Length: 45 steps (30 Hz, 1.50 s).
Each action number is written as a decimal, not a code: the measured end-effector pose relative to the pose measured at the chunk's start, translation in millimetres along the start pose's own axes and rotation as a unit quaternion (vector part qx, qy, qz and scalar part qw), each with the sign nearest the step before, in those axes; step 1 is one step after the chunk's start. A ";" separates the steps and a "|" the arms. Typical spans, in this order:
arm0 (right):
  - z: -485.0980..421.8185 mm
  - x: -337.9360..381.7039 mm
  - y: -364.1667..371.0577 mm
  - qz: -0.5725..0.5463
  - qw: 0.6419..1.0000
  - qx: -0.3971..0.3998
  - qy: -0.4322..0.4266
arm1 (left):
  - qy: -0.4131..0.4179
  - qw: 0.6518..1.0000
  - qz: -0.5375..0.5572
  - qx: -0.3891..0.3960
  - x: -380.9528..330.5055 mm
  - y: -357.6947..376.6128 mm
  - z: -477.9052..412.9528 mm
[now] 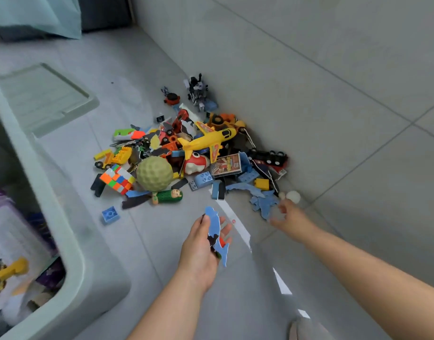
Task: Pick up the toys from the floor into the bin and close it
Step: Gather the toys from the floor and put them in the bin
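**Step in hand:** gathering. Most of the toys are not yet in the bin, and closing it comes much later, by my judgement.

**Toy pile** (pixel 186 153): lies on the floor (pixel 149 253) against the foot of the wall (pixel 309 82). It includes a yellow aeroplane (pixel 208 139), a green dimpled ball (pixel 154 174), a colour cube (pixel 117 179), a small doll (pixel 168 196) and building bricks. One blue brick (pixel 110 214) lies apart on the bin side.

**Bin** (pixel 71 244): stands uncovered at the floor's left edge with some toys already inside. Its lid (pixel 46 99) lies flat on the floor beyond it, well apart from the pile.

**Left hand** (pixel 198 249): hovers above the floor on the near side of the pile. Fingers and thumb are curled round a sheaf of flat blue cut-out pieces (pixel 214 224), which stand upright in the grip.

**Right hand** (pixel 290 214): reaches to the near right end of the pile by the wall foot, beside loose blue scraps (pixel 262 202) and a small white piece (pixel 293 196). It is blurred. The fingers look loosely spread and nothing shows in them. I cannot tell whether they touch the scraps.

**Next move, as a judgement:** pinch the thin scraps up off the tile and add them to the sheaf. Then carry the lot left across the floor and drop it over the bin's rim. Flat pieces lying flush need a fingernail or a slide to lift.
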State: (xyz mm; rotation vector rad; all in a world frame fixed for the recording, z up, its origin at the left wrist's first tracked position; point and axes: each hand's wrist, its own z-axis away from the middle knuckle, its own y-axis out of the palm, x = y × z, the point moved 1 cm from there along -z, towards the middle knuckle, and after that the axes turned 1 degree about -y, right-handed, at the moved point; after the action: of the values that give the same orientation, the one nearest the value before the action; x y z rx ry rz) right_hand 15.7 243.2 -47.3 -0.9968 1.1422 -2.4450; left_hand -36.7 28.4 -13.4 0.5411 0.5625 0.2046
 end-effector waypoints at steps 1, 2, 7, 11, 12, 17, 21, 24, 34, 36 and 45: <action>-13.2 -2.6 4.0 0.036 0.999 0.000 -0.004 | 0.000 1.000 0.004 -0.007 2.0 4.8 -8.6; -24.7 -5.3 8.1 0.073 0.997 -0.004 -0.012 | -0.001 1.000 0.009 -0.013 4.0 9.4 -16.4; -63.2 -18.5 27.5 0.139 0.986 -0.058 -0.068 | -0.031 0.998 0.023 -0.044 16.1 25.8 -51.6; -73.2 -28.7 34.1 0.088 0.990 -0.084 -0.071 | -0.042 0.992 0.066 -0.098 25.8 35.7 -73.3; -71.4 -31.5 33.9 0.070 0.992 -0.081 -0.073 | -0.041 0.991 0.075 -0.108 26.8 38.7 -75.9; -41.4 -22.3 6.7 -0.157 0.984 -0.074 -0.033 | -0.033 0.987 0.076 -0.139 24.6 48.5 -78.8; -1.4 24.4 5.0 -0.237 0.962 0.002 -0.134 | -0.041 0.994 0.040 -0.089 22.8 43.7 -77.1; 21.2 48.9 27.4 -0.147 0.956 0.087 -0.238 | -0.057 0.994 0.066 -0.068 22.1 33.2 -71.9; -95.7 2.0 34.4 0.082 0.981 -0.081 -0.154 | -0.048 0.989 0.128 -0.062 30.5 -5.2 -46.9; -101.7 0.6 41.2 0.082 0.979 -0.085 -0.169 | -0.058 0.988 0.124 -0.066 34.1 -10.8 -42.0; -44.3 18.2 16.8 -0.224 0.971 -0.063 -0.051 | -0.037 0.985 0.164 -0.042 31.8 -24.9 -23.3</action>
State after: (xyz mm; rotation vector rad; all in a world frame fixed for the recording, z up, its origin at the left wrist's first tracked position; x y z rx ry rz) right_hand -28.5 248.6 -71.5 -1.5485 1.1512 -2.6347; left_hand -22.3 27.8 -57.7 0.5544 0.3870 0.5172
